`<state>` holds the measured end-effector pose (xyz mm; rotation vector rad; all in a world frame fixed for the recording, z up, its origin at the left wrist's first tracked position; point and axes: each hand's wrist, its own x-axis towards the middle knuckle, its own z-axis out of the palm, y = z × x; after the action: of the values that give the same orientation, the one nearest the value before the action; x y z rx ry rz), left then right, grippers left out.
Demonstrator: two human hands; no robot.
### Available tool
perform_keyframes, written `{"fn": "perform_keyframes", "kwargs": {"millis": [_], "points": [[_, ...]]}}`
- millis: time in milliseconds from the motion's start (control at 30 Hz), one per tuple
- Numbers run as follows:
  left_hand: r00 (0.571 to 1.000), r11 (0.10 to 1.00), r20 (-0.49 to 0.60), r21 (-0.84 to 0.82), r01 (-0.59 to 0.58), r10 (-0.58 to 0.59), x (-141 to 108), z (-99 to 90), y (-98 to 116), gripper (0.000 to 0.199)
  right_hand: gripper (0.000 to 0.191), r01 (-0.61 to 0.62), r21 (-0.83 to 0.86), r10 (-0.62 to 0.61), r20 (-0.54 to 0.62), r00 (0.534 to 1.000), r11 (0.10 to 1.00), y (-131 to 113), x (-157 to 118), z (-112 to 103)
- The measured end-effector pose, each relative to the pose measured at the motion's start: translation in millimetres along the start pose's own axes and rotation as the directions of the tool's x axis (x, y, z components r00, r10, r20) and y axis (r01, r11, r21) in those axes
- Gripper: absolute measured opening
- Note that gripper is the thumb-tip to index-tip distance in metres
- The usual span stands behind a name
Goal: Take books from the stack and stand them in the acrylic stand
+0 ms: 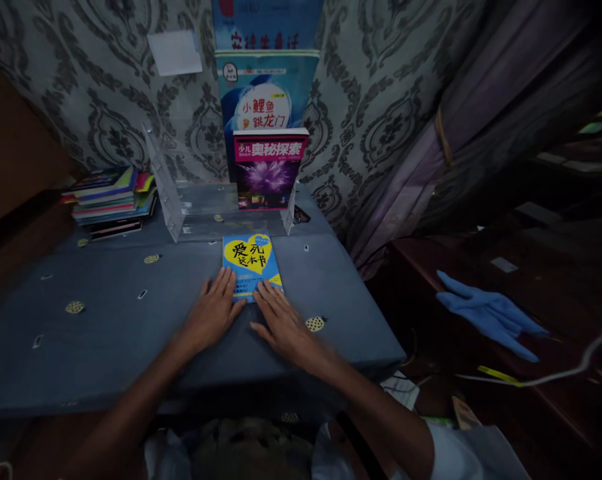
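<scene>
A small blue book (pixel 241 285) with a yellow heart on its cover lies flat on the cloth-covered table, just in front of a clear acrylic book stand (pixel 205 207). My left hand (pixel 213 310) rests with its fingers stretched out along the book's lower left edge. Across from it, my right hand (pixel 281 320) lies flat, fingertips on the lower right part of the cover. On the stand's right side a pink and purple book (pixel 268 175) stands upright, with a teal picture book (pixel 267 90) and a blue book (pixel 265 27) rising in tiers behind it.
A stack of books (pixel 111 199) sits at the table's back left. Patterned wallpaper with a white card (pixel 175 53) is behind. To the right, past the table edge, a blue glove (pixel 488 310) and a pale cable (pixel 575 370) lie on a dark red surface beside a tied curtain (pixel 415 153).
</scene>
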<state>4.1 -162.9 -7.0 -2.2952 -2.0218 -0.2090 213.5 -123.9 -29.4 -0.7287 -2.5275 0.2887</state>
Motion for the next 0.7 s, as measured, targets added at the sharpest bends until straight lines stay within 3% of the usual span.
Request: {"fn": "perform_keyframes", "kwargs": {"millis": [333, 500, 700], "points": [[0.987, 0.993, 0.130, -0.052, 0.107, -0.100, 85, -5.2, -36, 0.058, 0.064, 0.004, -0.016, -0.004, 0.008, 1.000, 1.000, -2, -1, -4], [0.991, 0.989, 0.056, -0.078, 0.127, -0.123, 92, 3.6, -38, 0.057, 0.058, -0.022, 0.033, 0.019, 0.080, 0.997, 0.999, -5, 11, -20], [0.995, 0.992, -0.025, -0.085, 0.094, -0.097, 89, 17.8, -42, 0.056, 0.053, -0.060, 0.046, 0.053, 0.143, 0.988, 0.997, 17, 68, -8]]}}
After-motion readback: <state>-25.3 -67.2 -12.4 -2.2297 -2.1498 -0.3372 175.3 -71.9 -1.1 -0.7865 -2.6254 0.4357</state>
